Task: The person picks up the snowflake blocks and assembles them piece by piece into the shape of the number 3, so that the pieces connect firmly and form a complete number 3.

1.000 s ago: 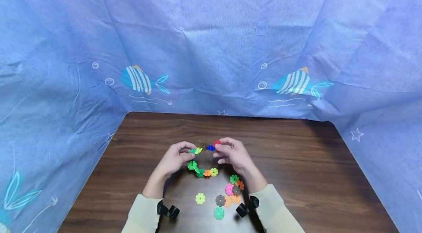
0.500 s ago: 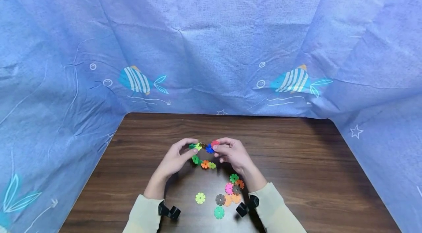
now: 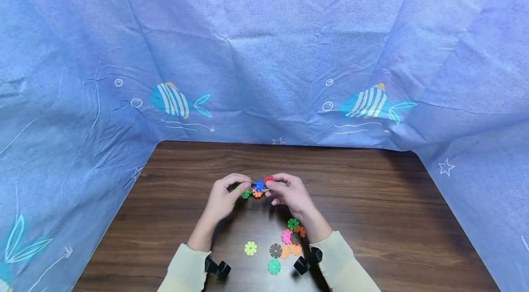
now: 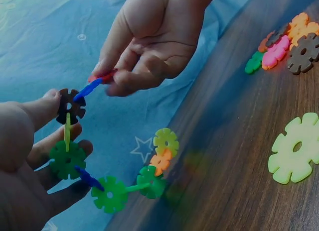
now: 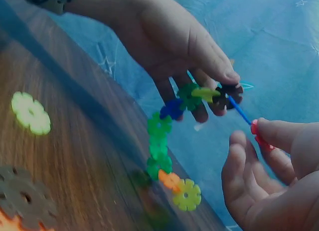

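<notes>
A curved chain of interlocking plastic snowflake discs hangs between my hands above the table. My left hand pinches its brown disc between thumb and fingers. Slotted into that brown disc is a blue disc, which joins a red disc. Thumb and forefinger of my right hand pinch the red one. Below the left fingers the chain runs through a yellow disc, a green disc, another blue one and a light green disc. It ends in an orange disc and a yellow-green disc.
Loose discs lie on the wooden table near my right forearm: a pink disc, brown, orange and green ones. A lone yellow-green disc lies between the forearms. A blue fish-print curtain stands behind the table.
My left hand has moved slightly right, its grip shifting along the chain to the brown disc. The chain's lower end has risen in the head view, now partly behind the blue disc.
</notes>
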Action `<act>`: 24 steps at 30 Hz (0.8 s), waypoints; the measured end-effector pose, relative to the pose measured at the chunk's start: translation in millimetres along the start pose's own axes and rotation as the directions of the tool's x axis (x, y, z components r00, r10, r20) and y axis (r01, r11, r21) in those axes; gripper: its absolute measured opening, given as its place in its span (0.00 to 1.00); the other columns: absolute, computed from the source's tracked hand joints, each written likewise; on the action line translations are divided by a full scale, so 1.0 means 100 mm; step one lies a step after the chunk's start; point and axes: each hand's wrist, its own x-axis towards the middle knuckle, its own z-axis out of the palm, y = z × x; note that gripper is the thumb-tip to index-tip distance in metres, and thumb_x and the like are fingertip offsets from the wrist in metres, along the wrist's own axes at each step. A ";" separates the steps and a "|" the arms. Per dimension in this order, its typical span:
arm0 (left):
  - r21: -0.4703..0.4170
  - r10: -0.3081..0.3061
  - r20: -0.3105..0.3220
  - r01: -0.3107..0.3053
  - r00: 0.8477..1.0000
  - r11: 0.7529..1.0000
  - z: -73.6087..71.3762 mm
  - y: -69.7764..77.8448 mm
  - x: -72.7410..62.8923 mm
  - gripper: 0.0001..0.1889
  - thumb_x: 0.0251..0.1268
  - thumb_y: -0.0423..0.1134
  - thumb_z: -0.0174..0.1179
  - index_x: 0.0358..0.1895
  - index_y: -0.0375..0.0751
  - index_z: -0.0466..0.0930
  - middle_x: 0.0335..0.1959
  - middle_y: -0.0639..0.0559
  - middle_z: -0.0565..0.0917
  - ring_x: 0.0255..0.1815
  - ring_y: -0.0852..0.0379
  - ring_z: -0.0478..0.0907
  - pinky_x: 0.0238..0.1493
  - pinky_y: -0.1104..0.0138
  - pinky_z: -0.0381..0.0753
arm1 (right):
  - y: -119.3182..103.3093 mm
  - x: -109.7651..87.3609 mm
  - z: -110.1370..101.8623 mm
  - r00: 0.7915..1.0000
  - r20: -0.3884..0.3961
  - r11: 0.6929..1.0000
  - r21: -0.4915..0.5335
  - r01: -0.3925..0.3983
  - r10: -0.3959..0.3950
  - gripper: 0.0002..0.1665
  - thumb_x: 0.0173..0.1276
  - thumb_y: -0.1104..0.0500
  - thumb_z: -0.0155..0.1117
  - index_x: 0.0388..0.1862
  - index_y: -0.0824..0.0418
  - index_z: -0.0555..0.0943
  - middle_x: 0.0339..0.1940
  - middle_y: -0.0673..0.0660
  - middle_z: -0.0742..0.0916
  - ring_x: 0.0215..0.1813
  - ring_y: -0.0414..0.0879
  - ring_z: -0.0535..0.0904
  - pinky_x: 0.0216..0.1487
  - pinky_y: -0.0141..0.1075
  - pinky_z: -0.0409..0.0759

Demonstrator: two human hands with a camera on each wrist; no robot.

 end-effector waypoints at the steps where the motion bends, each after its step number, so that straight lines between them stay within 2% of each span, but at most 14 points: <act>1: 0.012 -0.009 -0.021 0.010 1.000 1.000 0.00 0.00 0.00 0.06 0.69 0.34 0.67 0.44 0.38 0.90 0.43 0.46 0.90 0.50 0.55 0.85 0.57 0.61 0.82 | 0.00 0.00 -0.01 1.000 -0.019 1.000 -0.019 0.021 -0.022 0.08 0.68 0.64 0.72 0.45 0.63 0.85 0.32 0.52 0.90 0.31 0.43 0.85 0.24 0.32 0.82; 6: 0.028 -0.082 -0.102 0.085 0.991 0.996 -0.02 0.02 0.01 0.06 0.68 0.35 0.68 0.43 0.38 0.90 0.40 0.46 0.91 0.45 0.58 0.85 0.52 0.65 0.82 | 0.01 0.01 -0.05 0.989 -0.071 0.980 -0.165 0.115 -0.129 0.09 0.66 0.65 0.74 0.43 0.67 0.87 0.31 0.53 0.88 0.28 0.46 0.79 0.23 0.34 0.79; 11: 0.019 -0.089 -0.120 0.092 0.989 0.996 -0.02 0.02 0.01 0.06 0.69 0.37 0.67 0.42 0.40 0.90 0.38 0.47 0.91 0.41 0.60 0.83 0.45 0.71 0.81 | -0.01 0.01 -0.05 0.982 -0.016 0.943 -0.284 0.174 -0.186 0.11 0.67 0.63 0.73 0.45 0.68 0.88 0.35 0.60 0.89 0.31 0.51 0.81 0.26 0.39 0.83; 13: 0.042 -0.086 -0.116 0.091 0.990 0.995 -0.02 0.02 0.01 0.05 0.70 0.38 0.67 0.41 0.43 0.90 0.37 0.50 0.91 0.40 0.61 0.83 0.44 0.71 0.81 | -0.02 0.00 -0.05 0.978 0.018 0.925 -0.321 0.201 -0.207 0.11 0.68 0.64 0.71 0.47 0.69 0.88 0.38 0.63 0.90 0.32 0.49 0.82 0.28 0.40 0.85; 16: 0.093 -0.085 -0.109 0.095 0.990 0.991 -0.01 0.01 0.01 0.05 0.71 0.40 0.67 0.40 0.46 0.91 0.37 0.53 0.91 0.40 0.61 0.83 0.44 0.70 0.81 | -0.03 -0.02 -0.05 0.971 0.066 0.902 -0.360 0.239 -0.231 0.12 0.69 0.65 0.70 0.48 0.70 0.87 0.43 0.66 0.90 0.33 0.45 0.83 0.29 0.41 0.85; 18: 0.120 -0.087 -0.110 0.100 0.990 0.988 0.00 0.00 0.01 0.05 0.71 0.41 0.67 0.40 0.47 0.90 0.37 0.55 0.91 0.39 0.61 0.84 0.43 0.69 0.82 | -0.03 -0.02 -0.07 0.965 0.085 0.892 -0.369 0.260 -0.246 0.12 0.68 0.65 0.71 0.48 0.70 0.87 0.42 0.66 0.90 0.32 0.45 0.84 0.29 0.41 0.85; 22: 0.137 -0.091 -0.124 0.108 0.988 0.985 -0.01 0.00 0.01 0.05 0.71 0.41 0.67 0.39 0.47 0.90 0.36 0.55 0.91 0.37 0.62 0.83 0.41 0.69 0.82 | -0.11 -0.07 -0.05 0.961 0.080 0.883 -0.381 0.275 -0.266 0.12 0.64 0.66 0.74 0.45 0.68 0.87 0.38 0.67 0.91 0.31 0.55 0.85 0.26 0.41 0.84; 24: 0.139 -0.090 -0.128 0.108 0.988 0.984 -0.01 0.00 0.01 0.05 0.70 0.41 0.67 0.39 0.46 0.90 0.35 0.55 0.91 0.36 0.62 0.83 0.40 0.69 0.81 | -0.19 -0.13 -0.01 0.960 0.064 0.878 -0.392 0.274 -0.272 0.10 0.63 0.67 0.75 0.43 0.69 0.87 0.36 0.67 0.91 0.30 0.56 0.85 0.26 0.39 0.83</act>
